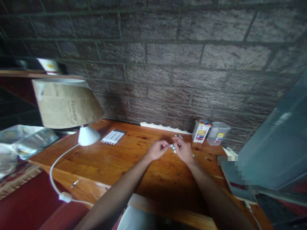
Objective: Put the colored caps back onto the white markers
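Observation:
Over the middle right of the wooden desk [136,153], my two hands come close together. My left hand [157,149] has its thumb and forefinger pinched at a small white piece [171,145], too small to name. Facing it, my right hand [183,150] curls its fingers down over some small white and green pieces [175,151], partly covering them. Whether it grips one is hidden. More small white pieces [180,136] show just behind the right hand.
Several white markers [113,136] with black ends lie in a row at the left, beside a lamp [89,135]. Toward the wall stand a clear box of coloured markers [200,131] and a clear container [217,134]. A dark tablet-like device [236,179] lies at the right edge.

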Motion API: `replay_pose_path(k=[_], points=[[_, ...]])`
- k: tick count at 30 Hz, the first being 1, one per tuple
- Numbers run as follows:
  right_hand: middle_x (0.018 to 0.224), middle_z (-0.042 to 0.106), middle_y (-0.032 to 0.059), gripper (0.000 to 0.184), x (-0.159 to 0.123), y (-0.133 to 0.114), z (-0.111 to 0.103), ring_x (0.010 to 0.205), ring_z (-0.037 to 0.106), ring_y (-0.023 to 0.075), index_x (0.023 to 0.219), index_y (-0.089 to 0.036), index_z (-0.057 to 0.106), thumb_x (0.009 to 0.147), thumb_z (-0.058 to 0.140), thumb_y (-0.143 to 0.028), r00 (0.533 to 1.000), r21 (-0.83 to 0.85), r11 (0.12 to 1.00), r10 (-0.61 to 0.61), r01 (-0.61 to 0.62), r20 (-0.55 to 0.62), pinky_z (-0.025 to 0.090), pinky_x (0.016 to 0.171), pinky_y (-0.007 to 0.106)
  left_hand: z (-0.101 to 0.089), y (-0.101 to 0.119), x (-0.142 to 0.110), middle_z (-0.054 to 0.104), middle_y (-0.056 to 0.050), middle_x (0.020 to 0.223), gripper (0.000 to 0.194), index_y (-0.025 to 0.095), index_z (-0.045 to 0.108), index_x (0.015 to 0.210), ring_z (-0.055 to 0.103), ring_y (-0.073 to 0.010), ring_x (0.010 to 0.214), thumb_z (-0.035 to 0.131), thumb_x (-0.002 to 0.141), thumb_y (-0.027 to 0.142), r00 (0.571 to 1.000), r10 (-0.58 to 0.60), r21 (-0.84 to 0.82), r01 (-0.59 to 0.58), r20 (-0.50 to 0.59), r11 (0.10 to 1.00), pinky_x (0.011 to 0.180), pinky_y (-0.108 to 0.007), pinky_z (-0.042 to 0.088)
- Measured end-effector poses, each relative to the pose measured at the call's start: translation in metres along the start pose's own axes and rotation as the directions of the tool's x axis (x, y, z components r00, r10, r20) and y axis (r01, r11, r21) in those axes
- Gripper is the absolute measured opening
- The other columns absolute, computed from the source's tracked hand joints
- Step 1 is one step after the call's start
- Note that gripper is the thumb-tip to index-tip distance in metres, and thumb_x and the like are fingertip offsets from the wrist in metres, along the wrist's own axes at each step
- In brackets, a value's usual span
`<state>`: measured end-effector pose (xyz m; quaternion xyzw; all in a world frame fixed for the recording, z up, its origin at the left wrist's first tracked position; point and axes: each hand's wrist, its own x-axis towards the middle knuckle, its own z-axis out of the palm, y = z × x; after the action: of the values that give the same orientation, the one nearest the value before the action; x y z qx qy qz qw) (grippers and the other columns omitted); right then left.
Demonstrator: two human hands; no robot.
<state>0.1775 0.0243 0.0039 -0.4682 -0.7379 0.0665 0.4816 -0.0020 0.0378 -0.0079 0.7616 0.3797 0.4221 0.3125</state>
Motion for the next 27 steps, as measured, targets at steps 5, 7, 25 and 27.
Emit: replay_pose_path(k=[5, 7, 25, 27], points=[[0.052, 0.050, -0.0045, 0.029, -0.018, 0.011, 0.000, 0.047, 0.048, 0.0130, 0.100, -0.019, 0.069, 0.089, 0.047, -0.034, 0.998, 0.012, 0.998, 0.059, -0.059, 0.019, 0.038, 0.054, 0.025, -0.003, -0.007, -0.001, 0.070, -0.002, 0.079, 0.026, 0.018, 0.069, 0.083, 0.060, -0.0137, 0.071, 0.050, 0.091, 0.034, 0.998, -0.006, 0.356, 0.027, -0.060, 0.934, 0.071, -0.025, 0.046], [0.052, 0.047, -0.0051, 0.031, -0.018, 0.017, -0.006, 0.047, 0.047, 0.0130, 0.101, -0.018, 0.069, 0.088, 0.047, -0.036, 0.993, 0.037, 0.992, 0.121, -0.121, -0.014, 0.038, 0.053, 0.025, -0.015, -0.009, 0.001, 0.072, -0.004, 0.091, 0.026, 0.018, 0.070, 0.091, 0.064, -0.0163, 0.086, 0.048, 0.092, 0.033, 0.986, -0.041, 0.471, 0.115, -0.163, 0.875, 0.084, -0.026, 0.047], [0.050, 0.049, -0.0045, 0.029, -0.018, 0.019, 0.001, 0.045, 0.047, 0.0144, 0.093, -0.019, 0.071, 0.085, 0.050, -0.038, 0.986, 0.091, 0.982, 0.164, -0.167, 0.040, 0.036, 0.051, 0.026, -0.139, -0.056, -0.042, 0.061, -0.023, 0.119, 0.040, 0.013, 0.064, 0.120, 0.058, -0.0343, 0.110, 0.036, 0.092, 0.019, 0.783, -0.348, 0.753, 0.608, -0.516, 0.250, 0.092, -0.045, 0.043], [0.050, 0.050, -0.0043, 0.029, -0.018, 0.018, 0.001, 0.046, 0.048, 0.0145, 0.093, -0.019, 0.071, 0.085, 0.049, -0.038, 0.986, 0.093, 0.982, 0.162, -0.164, 0.032, 0.036, 0.051, 0.026, -0.140, -0.053, -0.041, 0.066, -0.019, 0.113, 0.040, 0.016, 0.065, 0.120, 0.062, -0.0301, 0.106, 0.038, 0.091, 0.017, 0.797, -0.360, 0.749, 0.592, -0.485, 0.299, 0.091, -0.040, 0.045]])
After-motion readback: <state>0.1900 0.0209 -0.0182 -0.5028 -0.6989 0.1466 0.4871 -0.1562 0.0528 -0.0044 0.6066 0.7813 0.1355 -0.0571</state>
